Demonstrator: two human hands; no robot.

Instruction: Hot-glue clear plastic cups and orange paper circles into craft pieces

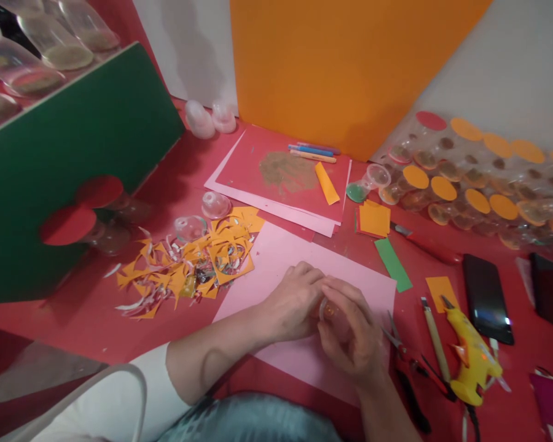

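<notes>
One clear plastic cup (335, 312) sits between the two hands just below and right of the frame's centre, above a pink sheet (286, 258); it is see-through and colourless, with a pale rounded rim facing left and a small yellowish glint inside. Fingers cover much of it, so its full shape and far end are hard to make out. The right hand (357, 331) is curved around it, thumb below and fingers bent over the top, partly closed on the cup. The left hand (297, 301) lies against the rim side, knuckles up and fingers curled; its thumb and fingertips are hidden, so I cannot tell whether it grips. The left forearm slants up from the white sleeve (115, 405) at lower left; the right forearm is cut off by the bottom edge.
</notes>
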